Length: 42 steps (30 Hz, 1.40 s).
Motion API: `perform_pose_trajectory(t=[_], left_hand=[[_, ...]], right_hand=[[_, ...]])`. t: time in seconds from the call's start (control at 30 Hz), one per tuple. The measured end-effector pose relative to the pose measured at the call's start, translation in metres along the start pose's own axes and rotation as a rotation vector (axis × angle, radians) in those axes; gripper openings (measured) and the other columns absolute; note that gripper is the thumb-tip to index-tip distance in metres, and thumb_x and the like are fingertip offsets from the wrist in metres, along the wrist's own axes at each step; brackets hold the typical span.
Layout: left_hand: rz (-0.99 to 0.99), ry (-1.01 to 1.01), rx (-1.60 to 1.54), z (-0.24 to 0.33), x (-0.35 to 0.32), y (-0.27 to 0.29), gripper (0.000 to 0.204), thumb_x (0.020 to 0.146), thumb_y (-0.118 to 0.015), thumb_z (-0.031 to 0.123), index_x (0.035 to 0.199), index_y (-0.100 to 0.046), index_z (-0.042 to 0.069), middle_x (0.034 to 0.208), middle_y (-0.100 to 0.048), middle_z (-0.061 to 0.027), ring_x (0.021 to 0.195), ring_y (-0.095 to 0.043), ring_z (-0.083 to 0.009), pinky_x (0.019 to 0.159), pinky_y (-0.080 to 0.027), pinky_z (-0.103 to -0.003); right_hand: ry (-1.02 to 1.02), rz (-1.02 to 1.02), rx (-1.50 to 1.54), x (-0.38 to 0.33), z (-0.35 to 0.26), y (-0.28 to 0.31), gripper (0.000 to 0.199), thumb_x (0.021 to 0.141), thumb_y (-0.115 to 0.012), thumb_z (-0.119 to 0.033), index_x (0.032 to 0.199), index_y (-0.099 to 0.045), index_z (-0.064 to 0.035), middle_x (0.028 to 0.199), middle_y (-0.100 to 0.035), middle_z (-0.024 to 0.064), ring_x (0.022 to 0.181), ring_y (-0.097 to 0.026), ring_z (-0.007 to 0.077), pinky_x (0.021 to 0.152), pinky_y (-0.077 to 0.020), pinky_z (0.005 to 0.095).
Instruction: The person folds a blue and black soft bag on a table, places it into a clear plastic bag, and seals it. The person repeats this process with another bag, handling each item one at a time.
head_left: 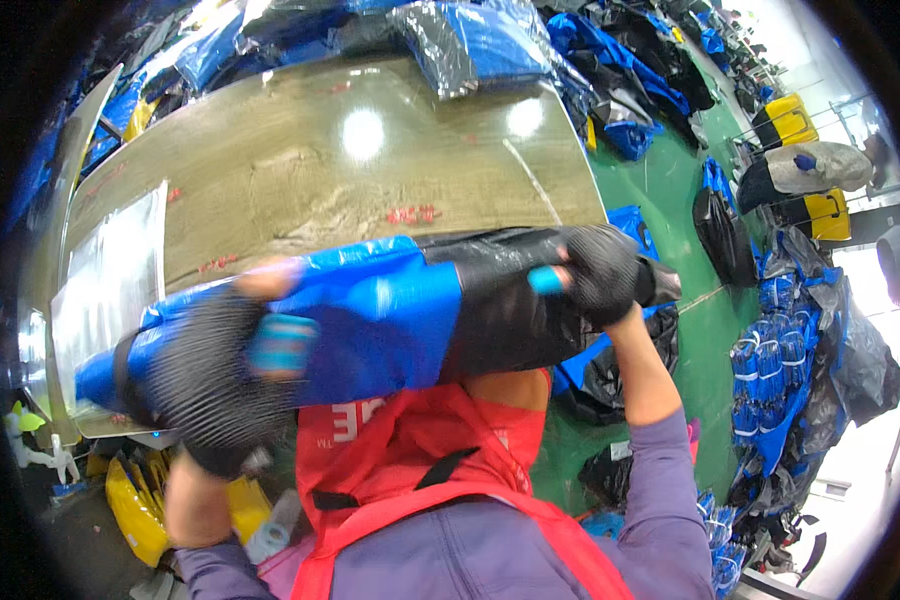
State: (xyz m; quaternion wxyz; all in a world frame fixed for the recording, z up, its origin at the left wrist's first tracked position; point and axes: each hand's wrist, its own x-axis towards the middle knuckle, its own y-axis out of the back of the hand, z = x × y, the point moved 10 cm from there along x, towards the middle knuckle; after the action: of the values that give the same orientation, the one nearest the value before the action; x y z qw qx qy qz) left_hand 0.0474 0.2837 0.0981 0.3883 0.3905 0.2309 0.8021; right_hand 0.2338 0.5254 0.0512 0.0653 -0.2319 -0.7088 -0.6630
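Long, folded blue-and-black bundle of glossy sheeting (380, 325). We see the fingers of the left hand (225, 350), in a black ribbed glove (195, 405), grasping its blue part and those of the right hand (600, 275), gloved alike, grasping its black part; it lies between them. Beyond the fingers we find a shiny brown tabletop (270, 165).

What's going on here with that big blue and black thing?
A person is holding a folded blue-and-black bundle. The gloved left hand is on its blue part and the gloved right hand on its black end. It's at the near side of the table, in front of a red apron.
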Motion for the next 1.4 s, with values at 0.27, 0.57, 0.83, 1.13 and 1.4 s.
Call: perform_pose_trajectory(t=[0.27,0.57,0.83,1.13,1.4], left_hand=[[-0.652,0.258,0.145,-0.021,-0.026,-0.008,0.027,0.088,-0.061,0.026,0.108,-0.068,0.008,0.104,-0.065,-0.0161,0.094,-0.064,-0.0285,0.084,-0.05,-0.038],[-0.918,0.062,0.128,0.034,-0.078,-0.136,0.045,0.08,-0.068,0.033,0.116,-0.057,0.008,0.084,-0.063,-0.0189,0.073,-0.061,-0.038,0.063,-0.048,-0.048],[-1.253,-0.312,-0.043,0.152,-0.116,-0.068,0.029,0.09,-0.053,0.027,0.113,-0.059,0.012,0.077,-0.064,-0.0154,0.063,-0.065,-0.033,0.051,-0.051,-0.044],[-1.029,-0.171,-0.171,0.092,-0.102,-0.135,0.041,0.092,-0.053,0.038,0.124,-0.058,0.013,0.102,-0.065,-0.0188,0.088,-0.064,-0.0372,0.076,-0.053,-0.043],[-0.57,-0.614,0.472,-0.029,-0.03,-0.224,0.059,0.083,-0.058,0.047,0.135,-0.051,0.021,0.143,-0.045,-0.012,0.138,-0.031,-0.0339,0.11,-0.013,-0.063]], right_hand=[[-0.036,-0.557,0.378,-0.112,-0.088,0.014,0.047,0.065,-0.072,-0.055,0.077,-0.065,-0.0108,0.072,-0.063,0.0111,0.067,-0.062,0.0336,0.059,-0.0483,0.043],[-0.233,-0.378,0.301,-0.064,-0.072,0.064,0.017,0.086,-0.063,-0.013,0.101,-0.065,-0.0038,0.096,-0.067,0.0155,0.09,-0.066,0.0294,0.077,-0.0502,0.0363],[0.433,-0.611,-0.296,-0.047,-0.118,-0.016,0.071,0.069,-0.074,-0.027,0.134,-0.051,-0.0118,0.136,-0.051,0.0137,0.123,-0.051,0.0321,0.105,-0.0361,0.0472],[-0.041,-0.052,0.107,0.06,0.015,0.02,0.036,0.088,-0.053,-0.033,0.118,-0.063,-0.0168,0.104,-0.065,0.0199,0.097,-0.063,0.0377,0.084,-0.0505,0.0457],[-0.02,0.742,-0.472,0.074,-0.034,0.098,0.022,0.085,-0.059,-0.026,0.098,-0.064,-0.0094,0.086,-0.061,0.0146,0.08,-0.059,0.0331,0.069,-0.0458,0.0462]])
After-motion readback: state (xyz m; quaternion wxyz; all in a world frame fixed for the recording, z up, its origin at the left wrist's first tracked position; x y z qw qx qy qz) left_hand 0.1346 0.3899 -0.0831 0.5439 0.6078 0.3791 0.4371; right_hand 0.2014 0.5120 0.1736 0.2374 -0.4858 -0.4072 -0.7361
